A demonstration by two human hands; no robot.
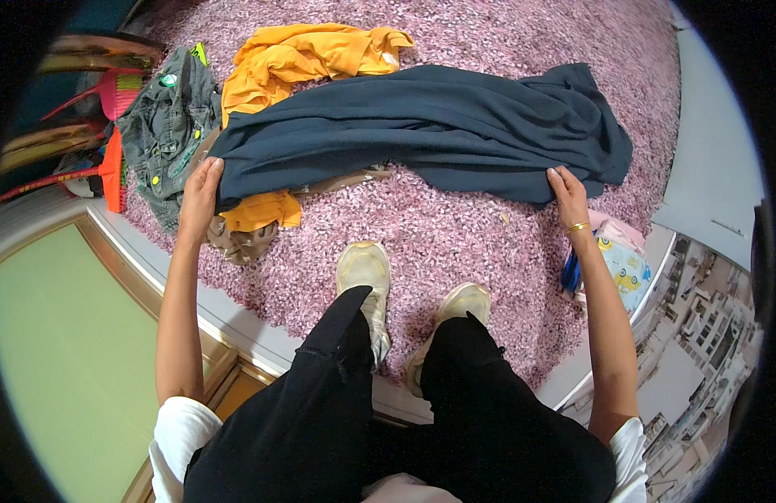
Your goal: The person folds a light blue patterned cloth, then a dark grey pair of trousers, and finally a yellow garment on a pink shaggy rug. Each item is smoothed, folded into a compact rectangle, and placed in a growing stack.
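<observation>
A long dark navy cloth garment (400,129) stretches sideways over the shaggy rug, with folds running along its length. My left hand (202,188) grips its left end, thumb on top. Near its lower right edge, my right hand (569,188) pinches the fabric. Partly beneath the navy cloth lies a yellow-orange garment (287,56), part of which also shows below it. A grey denim garment (168,119) with yellow and green spots lies left of it. Brown patterned fabric (243,242) shows beside my left hand, under the yellow-orange cloth.
Pink and grey shaggy rug (463,232) covers the floor around my shoes (364,267). A pink brush (117,94) and an orange-red brush or broom (113,170) stand at the left. Folded light-blue printed fabric (623,267) lies by my right forearm. A pale cabinet or panel (708,151) is at right.
</observation>
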